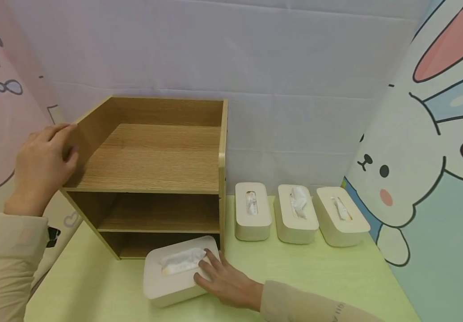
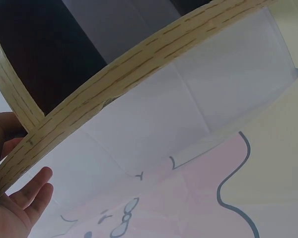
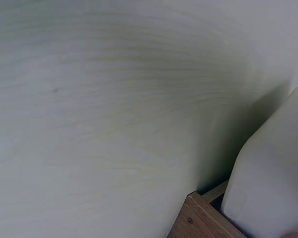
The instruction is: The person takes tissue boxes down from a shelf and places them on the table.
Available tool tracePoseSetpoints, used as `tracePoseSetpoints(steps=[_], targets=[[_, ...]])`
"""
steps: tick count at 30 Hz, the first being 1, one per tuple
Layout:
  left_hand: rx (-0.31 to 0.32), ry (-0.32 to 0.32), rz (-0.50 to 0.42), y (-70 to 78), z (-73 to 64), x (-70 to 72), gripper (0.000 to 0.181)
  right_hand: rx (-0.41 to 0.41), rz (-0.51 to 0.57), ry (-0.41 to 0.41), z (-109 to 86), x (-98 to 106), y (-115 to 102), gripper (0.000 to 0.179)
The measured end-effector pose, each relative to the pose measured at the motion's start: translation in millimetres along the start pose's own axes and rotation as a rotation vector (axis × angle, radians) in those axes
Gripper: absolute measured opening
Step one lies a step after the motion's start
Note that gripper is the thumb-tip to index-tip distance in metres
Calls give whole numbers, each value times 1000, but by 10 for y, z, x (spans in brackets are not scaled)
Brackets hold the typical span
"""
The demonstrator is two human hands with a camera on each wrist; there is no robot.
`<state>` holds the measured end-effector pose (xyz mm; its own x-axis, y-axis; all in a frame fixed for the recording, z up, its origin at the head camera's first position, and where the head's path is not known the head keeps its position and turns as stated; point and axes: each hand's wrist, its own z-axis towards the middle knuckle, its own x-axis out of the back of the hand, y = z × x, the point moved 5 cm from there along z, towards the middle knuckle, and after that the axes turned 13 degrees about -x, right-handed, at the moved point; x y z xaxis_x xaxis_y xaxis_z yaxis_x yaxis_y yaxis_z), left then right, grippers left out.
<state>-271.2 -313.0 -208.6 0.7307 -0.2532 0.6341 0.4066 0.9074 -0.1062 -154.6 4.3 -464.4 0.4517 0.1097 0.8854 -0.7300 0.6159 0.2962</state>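
My left hand [image 1: 44, 163] grips the top of the left side panel of a wooden shelf unit [image 1: 155, 156]. The left wrist view has the fingers [image 2: 37, 191] on one side of the panel edge and part of the hand on the other. In front of the lowest compartment, a white tissue box [image 1: 155, 286] stands at an angle, its far right corner at the opening. My right hand [image 1: 227, 281] rests spread over its right end, fingertips by the tissue slot. The right wrist view catches only the box's side [image 3: 268, 183] and a shelf corner [image 3: 196, 215].
Right of the shelf, three more white tissue boxes stand in a row: the left one [image 1: 252, 223], the middle one [image 1: 297, 232] and the right one [image 1: 344, 232]. All are on a pale green table [image 1: 296, 277]. Cartoon-printed cloth [image 1: 416, 156] hangs around the table.
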Motion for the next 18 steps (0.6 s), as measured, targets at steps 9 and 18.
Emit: tracePoseSetpoints(steps=[9, 18], targets=[[2, 0, -2, -3, -3, 6, 41, 23, 7, 30, -161, 42, -37, 44], [-3, 8, -4, -3, -7, 7, 40, 32, 11, 82, -332, 95, -41, 49]])
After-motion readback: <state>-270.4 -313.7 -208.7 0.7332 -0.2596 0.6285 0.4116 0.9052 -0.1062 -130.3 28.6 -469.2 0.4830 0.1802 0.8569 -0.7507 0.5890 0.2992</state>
